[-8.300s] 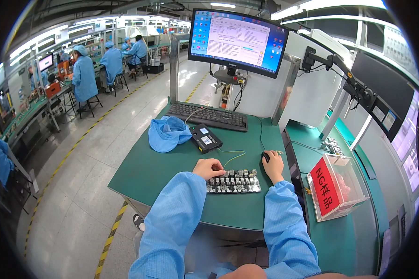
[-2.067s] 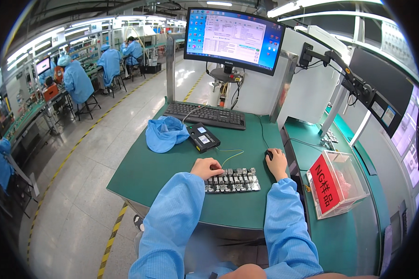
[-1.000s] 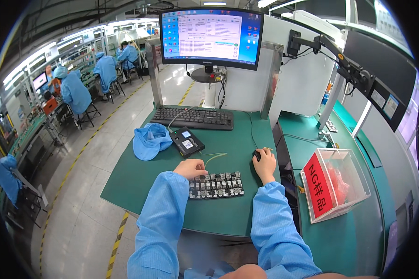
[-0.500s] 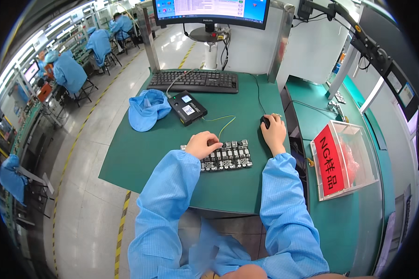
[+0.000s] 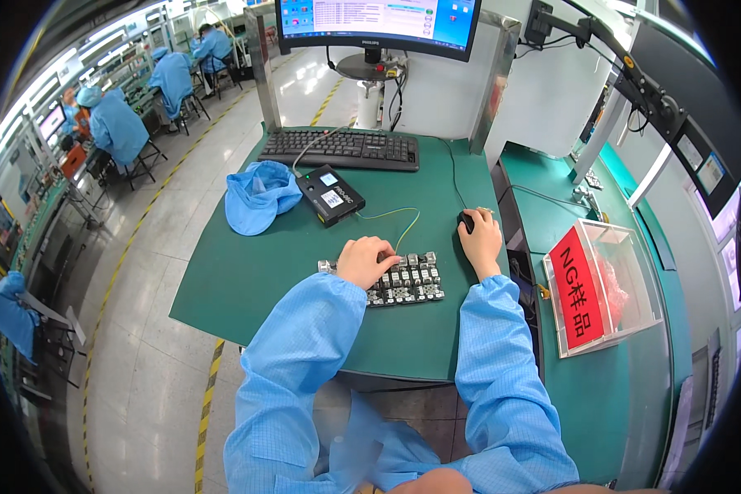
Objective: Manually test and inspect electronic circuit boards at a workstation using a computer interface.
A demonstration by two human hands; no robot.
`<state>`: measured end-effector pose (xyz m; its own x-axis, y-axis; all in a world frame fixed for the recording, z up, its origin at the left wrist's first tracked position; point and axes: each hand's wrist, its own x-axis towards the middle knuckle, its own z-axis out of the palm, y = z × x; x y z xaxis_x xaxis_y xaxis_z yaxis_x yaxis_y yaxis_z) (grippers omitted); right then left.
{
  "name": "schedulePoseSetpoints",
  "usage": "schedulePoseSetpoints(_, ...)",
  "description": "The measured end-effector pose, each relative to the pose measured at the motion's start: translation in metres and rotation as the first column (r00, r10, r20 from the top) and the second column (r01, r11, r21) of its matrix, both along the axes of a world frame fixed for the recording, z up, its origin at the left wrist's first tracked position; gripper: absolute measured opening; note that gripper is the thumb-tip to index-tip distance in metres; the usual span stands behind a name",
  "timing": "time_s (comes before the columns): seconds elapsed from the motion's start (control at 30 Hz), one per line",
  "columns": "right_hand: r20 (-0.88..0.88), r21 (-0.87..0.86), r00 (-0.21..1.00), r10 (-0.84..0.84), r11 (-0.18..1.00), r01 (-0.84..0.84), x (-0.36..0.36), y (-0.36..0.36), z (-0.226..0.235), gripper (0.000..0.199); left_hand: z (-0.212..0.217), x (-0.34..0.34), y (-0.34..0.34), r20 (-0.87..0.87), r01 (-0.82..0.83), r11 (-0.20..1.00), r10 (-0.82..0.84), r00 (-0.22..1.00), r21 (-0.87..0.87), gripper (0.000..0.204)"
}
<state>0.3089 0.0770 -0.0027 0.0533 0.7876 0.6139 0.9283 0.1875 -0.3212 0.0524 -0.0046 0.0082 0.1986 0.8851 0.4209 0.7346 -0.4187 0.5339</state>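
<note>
Far to the left of our hands, beyond them, we see a blue cap (image 5: 259, 198) and next to it a small black device (image 5: 330, 195). Our left hand (image 5: 365, 261) rests with curled fingers on the left end of a tray of small metal parts (image 5: 403, 280), which lies between both hands. Our right hand (image 5: 480, 242) covers a black mouse (image 5: 467, 221), palm down. The hands are apart. To the right of them stands a clear box with red label (image 5: 601, 284).

1. The board (image 5: 403, 281) lies on the mat (image 5: 247, 272), under the left hand (image 5: 365, 261).
2. The mouse (image 5: 467, 221) sits right of it, under the right hand (image 5: 481, 240).
3. Behind: box (image 5: 330, 194), cap (image 5: 258, 196), keyboard (image 5: 340, 149).
4. The bin (image 5: 605, 284) stands far right.
</note>
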Motion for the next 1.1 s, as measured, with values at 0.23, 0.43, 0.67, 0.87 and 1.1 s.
schedulePoseSetpoints(0.23,0.011,0.038,1.0,0.01,0.999,-0.011,-0.0017,0.0011,0.0046,0.027,0.0002,0.0001,-0.0007,-0.07,0.037,0.999,-0.035,0.997,0.026,0.02)
schedulePoseSetpoints(0.43,0.022,0.088,0.998,0.052,0.995,-0.054,0.0031,-0.0029,-0.003,0.026,0.0048,-0.0021,0.0,-0.041,0.038,0.991,-0.044,0.998,-0.128,0.022)
schedulePoseSetpoints(0.67,0.021,0.035,0.993,0.117,0.992,-0.118,-0.0014,-0.0015,0.0012,0.026,-0.0024,-0.0052,0.0003,0.189,0.037,0.975,0.005,0.982,-0.218,0.023)
schedulePoseSetpoints(0.87,0.052,0.024,0.989,0.135,0.99,-0.137,-0.0027,-0.0047,0.0035,0.027,0.0016,-0.0046,0.0018,0.212,0.038,0.975,0.01,0.977,-0.22,0.023)
schedulePoseSetpoints(1.1,0.035,0.042,0.985,0.169,0.984,-0.171,-0.0028,-0.0068,0.0028,0.025,0.0014,-0.0054,0.0012,0.186,0.041,0.966,0.007,0.982,-0.256,0.024)
